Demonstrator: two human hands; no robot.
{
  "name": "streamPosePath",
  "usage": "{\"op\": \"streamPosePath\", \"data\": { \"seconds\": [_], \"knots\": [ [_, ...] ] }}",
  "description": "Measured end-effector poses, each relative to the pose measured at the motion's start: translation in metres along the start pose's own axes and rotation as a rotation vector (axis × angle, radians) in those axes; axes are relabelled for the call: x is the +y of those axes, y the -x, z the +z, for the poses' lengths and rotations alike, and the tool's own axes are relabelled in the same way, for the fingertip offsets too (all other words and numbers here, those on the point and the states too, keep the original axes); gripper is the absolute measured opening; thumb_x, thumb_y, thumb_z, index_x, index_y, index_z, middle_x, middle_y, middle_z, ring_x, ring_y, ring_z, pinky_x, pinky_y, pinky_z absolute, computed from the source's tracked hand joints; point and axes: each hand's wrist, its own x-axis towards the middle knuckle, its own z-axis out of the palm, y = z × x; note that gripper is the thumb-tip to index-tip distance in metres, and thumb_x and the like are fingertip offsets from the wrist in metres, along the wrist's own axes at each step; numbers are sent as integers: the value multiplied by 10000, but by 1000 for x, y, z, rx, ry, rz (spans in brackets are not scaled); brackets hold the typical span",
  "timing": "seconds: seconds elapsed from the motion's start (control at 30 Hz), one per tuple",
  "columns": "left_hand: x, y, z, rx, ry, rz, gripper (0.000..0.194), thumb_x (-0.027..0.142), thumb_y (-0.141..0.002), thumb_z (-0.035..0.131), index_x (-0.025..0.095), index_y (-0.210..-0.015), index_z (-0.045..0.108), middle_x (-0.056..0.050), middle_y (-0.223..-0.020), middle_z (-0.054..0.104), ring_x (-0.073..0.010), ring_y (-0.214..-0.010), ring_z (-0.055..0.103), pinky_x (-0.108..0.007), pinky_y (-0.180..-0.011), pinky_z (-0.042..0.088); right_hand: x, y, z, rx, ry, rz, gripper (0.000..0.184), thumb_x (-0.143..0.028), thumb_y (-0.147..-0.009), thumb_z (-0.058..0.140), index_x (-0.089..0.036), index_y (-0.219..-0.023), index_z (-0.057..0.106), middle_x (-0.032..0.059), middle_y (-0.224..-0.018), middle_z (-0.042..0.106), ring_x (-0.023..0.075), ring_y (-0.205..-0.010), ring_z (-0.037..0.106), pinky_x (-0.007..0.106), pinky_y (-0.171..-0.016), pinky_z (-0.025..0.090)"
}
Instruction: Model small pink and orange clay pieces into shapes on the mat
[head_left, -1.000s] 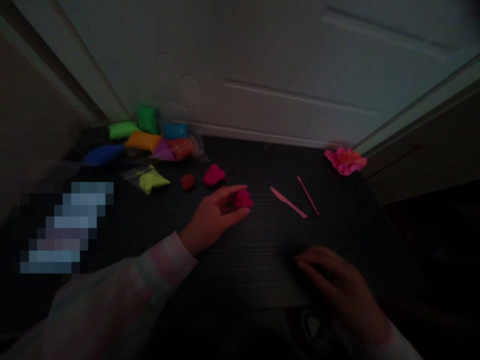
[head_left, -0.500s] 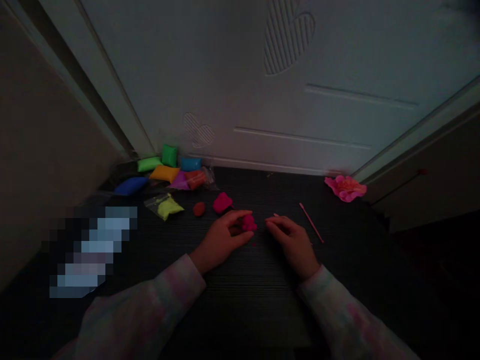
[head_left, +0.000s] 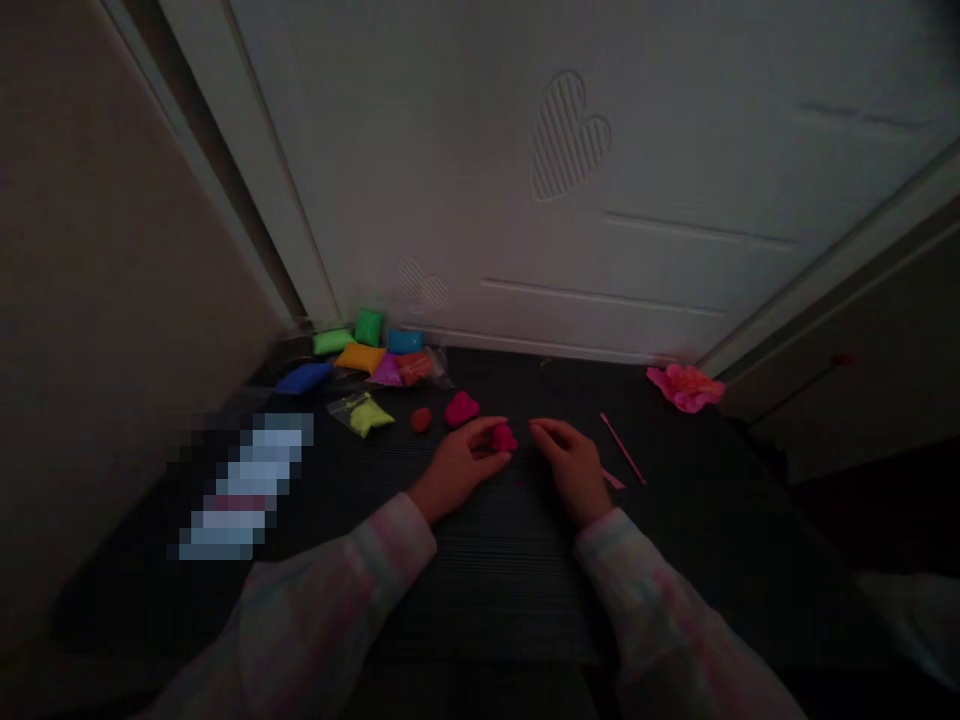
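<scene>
Between the thumb and fingers of my left hand is a small lumpy piece of bright pink modelling clay, its left side partly hidden by the fingers. My right hand is close by on the right, thumb and fingertips pinched together, apart from the clay. Whatever sits in that pinch, if anything, is too small to make out. Just behind my left hand lies a larger pink clay lump, with a reddish-brown clay ball to its left. A pink flat-ended tool shows partly beside my right hand.
A thin pink stick tool lies to the right. Several coloured clay packets are heaped at the back left, with an opened yellow-green packet before them. A pink flower rests by the white panel. A pixelated patch covers something at left.
The camera view has shifted, so the scene sits a little further right and lower at the back. My right hand has turned slightly, uncovering more of the flat tool. My left hand keeps the clay.
</scene>
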Motion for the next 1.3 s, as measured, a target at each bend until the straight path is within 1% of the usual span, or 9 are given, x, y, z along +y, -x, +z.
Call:
{"op": "streamPosePath", "data": {
  "seconds": [0.23, 0.43, 0.53, 0.7, 0.83, 1.07, 1.2, 1.3],
  "knots": [
    [1, -3, -3, 25, 43, -12, 428, 160, -640, 600, 117, -1052, 494, -74, -965, 581, -154, -894, 544, -314, -836, 399, 2, -11, 5, 40, 3, 22, 254, -349, -669, 542, -148, -796, 634, 50, -789, 636, 166, -731, 560, 294, -685, 411],
    [0, -3, -3, 28, 67, -22, 417, 156, -638, 603, 126, -1042, 501, -70, -958, 587, -159, -902, 548, -316, -835, 403, 1, -12, 4, 47, -6, 53, 253, -361, -657, 553, -163, -789, 638, 41, -792, 641, 173, -734, 565, 296, -662, 417],
    [0, -4, -3, 19, 62, -27, 428, 141, -630, 606, 127, -1045, 500, -67, -950, 584, -160, -899, 549, -315, -831, 406, 2, -11, 4, 36, -25, 59, 254, -365, -660, 554, -166, -796, 634, 38, -790, 646, 176, -735, 569, 300, -656, 422],
    [-1, -4, -3, -3, 52, -38, 450, 156, -628, 611, 142, -1062, 493, -60, -919, 585, -165, -873, 556, -330, -813, 417, 2, -10, 4, -5, -58, 33, 211, -344, -652, 575, -178, -767, 639, 24, -785, 643, 166, -765, 566, 299, -710, 415],
    [-1, -4, -3, -24, 52, -64, 473, 166, -635, 607, 144, -1088, 474, -55, -902, 582, -155, -826, 566, -327, -782, 435, 2, -9, 5, -35, -77, 28, 201, -339, -657, 576, -184, -770, 638, 18, -775, 637, 158, -751, 565, 294, -702, 417],
    [-2, -4, -4, -2, 57, -45, 472, 185, -623, 624, 159, -1076, 492, -50, -917, 575, -153, -830, 561, -317, -777, 440, 3, -10, 6, -42, -86, 26, 206, -343, -661, 567, -183, -769, 638, 21, -779, 637, 162, -744, 561, 295, -699, 415],
    [-2, -4, -4, -8, 80, -61, 443, 237, -658, 597, 151, -1077, 486, -38, -853, 586, -132, -749, 567, -303, -730, 457, 3, -9, 7, -47, -89, 15, 199, -334, -674, 556, -183, -777, 636, 23, -769, 633, 161, -725, 559, 293, -678, 421],
    [-1, -3, -3, 5, 114, -84, 407, 238, -676, 580, 142, -1061, 492, -32, -824, 592, -124, -727, 562, -288, -704, 462, 4, -8, 8, -78, -96, 0, 182, -326, -670, 567, -185, -762, 637, 21, -753, 628, 157, -705, 559, 287, -658, 426]
  ]
}}
